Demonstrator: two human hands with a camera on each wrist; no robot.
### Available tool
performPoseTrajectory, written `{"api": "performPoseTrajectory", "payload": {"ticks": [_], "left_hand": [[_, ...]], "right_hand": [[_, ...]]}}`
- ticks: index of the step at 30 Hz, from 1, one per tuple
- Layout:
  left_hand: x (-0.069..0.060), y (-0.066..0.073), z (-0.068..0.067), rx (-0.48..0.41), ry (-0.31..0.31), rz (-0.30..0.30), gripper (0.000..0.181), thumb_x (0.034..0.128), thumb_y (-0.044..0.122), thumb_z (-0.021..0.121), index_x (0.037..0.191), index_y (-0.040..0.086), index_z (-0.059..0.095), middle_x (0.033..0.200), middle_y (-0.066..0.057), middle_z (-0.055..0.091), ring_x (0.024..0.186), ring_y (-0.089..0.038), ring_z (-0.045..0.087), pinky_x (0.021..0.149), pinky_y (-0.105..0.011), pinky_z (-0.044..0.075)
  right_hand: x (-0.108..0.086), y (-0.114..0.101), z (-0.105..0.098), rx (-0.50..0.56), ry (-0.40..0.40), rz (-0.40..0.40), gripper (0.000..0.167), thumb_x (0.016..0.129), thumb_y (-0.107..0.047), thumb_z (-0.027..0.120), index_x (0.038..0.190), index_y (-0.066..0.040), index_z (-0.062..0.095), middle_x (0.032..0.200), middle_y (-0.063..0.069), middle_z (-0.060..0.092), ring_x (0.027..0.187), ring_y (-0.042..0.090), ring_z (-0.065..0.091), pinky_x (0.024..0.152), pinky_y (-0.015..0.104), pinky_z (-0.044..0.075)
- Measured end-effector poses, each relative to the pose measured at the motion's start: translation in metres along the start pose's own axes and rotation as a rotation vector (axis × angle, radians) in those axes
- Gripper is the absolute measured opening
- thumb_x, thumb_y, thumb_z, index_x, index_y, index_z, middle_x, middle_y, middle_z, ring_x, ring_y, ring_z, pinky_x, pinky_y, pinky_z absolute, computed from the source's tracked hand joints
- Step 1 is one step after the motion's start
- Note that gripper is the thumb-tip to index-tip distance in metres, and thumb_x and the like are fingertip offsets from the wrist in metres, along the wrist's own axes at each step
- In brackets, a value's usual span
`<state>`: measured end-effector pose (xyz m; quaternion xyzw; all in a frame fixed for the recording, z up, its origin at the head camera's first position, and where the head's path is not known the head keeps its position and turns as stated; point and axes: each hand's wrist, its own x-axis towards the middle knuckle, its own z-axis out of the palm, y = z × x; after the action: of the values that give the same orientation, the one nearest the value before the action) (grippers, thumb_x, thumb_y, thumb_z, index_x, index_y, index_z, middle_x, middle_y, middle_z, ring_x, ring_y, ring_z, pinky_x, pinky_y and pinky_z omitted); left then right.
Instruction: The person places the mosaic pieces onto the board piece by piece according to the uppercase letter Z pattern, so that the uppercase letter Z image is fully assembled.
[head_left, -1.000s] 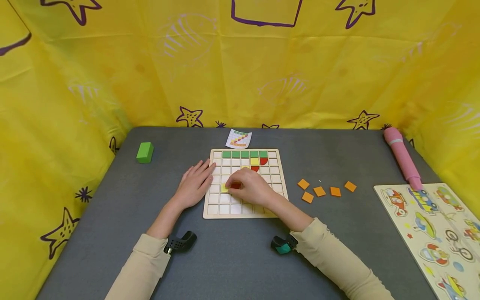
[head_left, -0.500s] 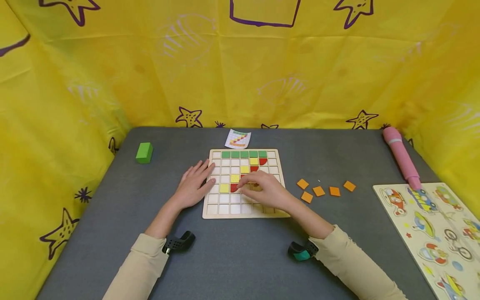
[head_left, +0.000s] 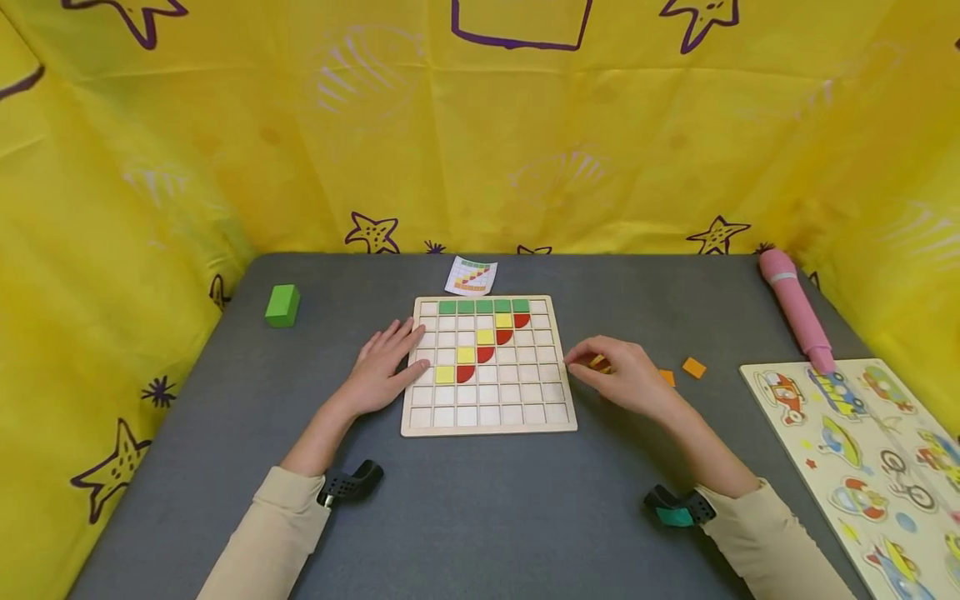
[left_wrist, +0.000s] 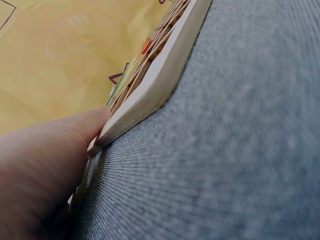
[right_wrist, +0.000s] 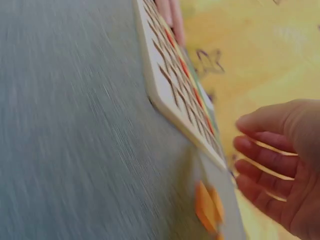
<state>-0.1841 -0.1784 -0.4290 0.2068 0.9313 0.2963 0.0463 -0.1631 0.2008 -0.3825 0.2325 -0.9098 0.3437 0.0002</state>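
A wooden grid board (head_left: 489, 431) lies on the grey table in the head view. A row of green square tiles (head_left: 483, 307) runs along its top, and yellow squares (head_left: 445, 374) with red quarter-round tiles (head_left: 466, 373) step diagonally below. My left hand (head_left: 382, 371) rests on the board's left edge, fingers extended, the thumb on its rim. Just off the right edge is my right hand (head_left: 618, 375), fingers loosely bent and holding nothing in the right wrist view. Beneath and beside it lie orange square tiles (head_left: 694, 367), some hidden by the hand.
Behind the board lies a small printed pattern card (head_left: 471, 277). A green block (head_left: 282, 306) stands at the far left. On the right are a pink microphone-like cylinder (head_left: 797, 308) and a wooden picture puzzle board (head_left: 795, 467). Yellow cloth (head_left: 480, 125) surrounds the table.
My right hand has left the red tile at the lower end of the diagonal and moved right, off the board to the orange tiles. The left hand has stayed on the board's edge.
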Motion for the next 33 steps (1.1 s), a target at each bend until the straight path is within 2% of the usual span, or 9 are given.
{"api": "performPoseTrajectory", "payload": {"ticks": [5,9,13,21,27,33], "left_hand": [[-0.003,0.0,0.0,0.015,0.012,-0.015,0.065,0.1012,0.034,0.051,0.154,0.005,0.028,0.16,-0.018,0.017,0.148,-0.036,0.007,0.114,-0.055,0.003],[-0.004,0.0,0.0,0.014,0.029,-0.011,0.064,0.1009,0.034,0.051,0.153,0.003,0.029,0.159,-0.019,0.018,0.147,-0.038,0.008,0.113,-0.056,0.003],[-0.004,0.0,0.001,0.013,0.029,-0.013,0.064,0.101,0.035,0.051,0.153,0.004,0.029,0.16,-0.019,0.018,0.147,-0.037,0.008,0.114,-0.056,0.003],[-0.003,0.001,0.001,0.014,0.012,-0.017,0.065,0.1012,0.035,0.051,0.154,0.005,0.027,0.16,-0.017,0.016,0.148,-0.036,0.006,0.114,-0.055,0.002],[-0.002,0.002,0.001,0.013,0.017,-0.012,0.066,0.1008,0.035,0.051,0.154,0.004,0.027,0.16,-0.019,0.017,0.147,-0.038,0.007,0.113,-0.057,0.003],[0.0,0.005,-0.001,0.002,0.002,-0.036,0.066,0.1004,0.035,0.053,0.154,0.006,0.027,0.161,-0.016,0.016,0.148,-0.035,0.006,0.114,-0.055,0.002]], "right_hand": [[-0.014,0.018,-0.019,-0.075,0.014,0.02,0.009,0.088,-0.01,0.073,0.097,-0.01,0.073,0.093,-0.001,0.069,0.086,0.018,0.064,0.076,0.041,0.054],[-0.024,0.025,-0.025,-0.099,-0.046,0.035,0.012,0.084,-0.015,0.078,0.094,-0.014,0.073,0.092,-0.003,0.069,0.085,0.019,0.063,0.076,0.039,0.051],[-0.029,0.027,-0.026,-0.119,-0.094,0.03,0.017,0.08,-0.022,0.083,0.092,-0.017,0.073,0.09,-0.007,0.067,0.082,0.017,0.059,0.073,0.034,0.047],[-0.028,0.028,-0.022,-0.148,-0.075,0.02,0.017,0.078,-0.017,0.083,0.09,-0.018,0.071,0.086,-0.008,0.065,0.078,0.016,0.056,0.071,0.031,0.044],[-0.032,0.028,-0.023,-0.163,-0.061,0.008,0.019,0.077,-0.015,0.084,0.092,-0.016,0.071,0.09,-0.006,0.067,0.082,0.018,0.056,0.075,0.037,0.044],[-0.034,0.028,-0.022,-0.171,-0.068,0.012,0.02,0.077,-0.011,0.083,0.093,-0.013,0.071,0.093,-0.003,0.068,0.085,0.02,0.057,0.079,0.042,0.045]]}}
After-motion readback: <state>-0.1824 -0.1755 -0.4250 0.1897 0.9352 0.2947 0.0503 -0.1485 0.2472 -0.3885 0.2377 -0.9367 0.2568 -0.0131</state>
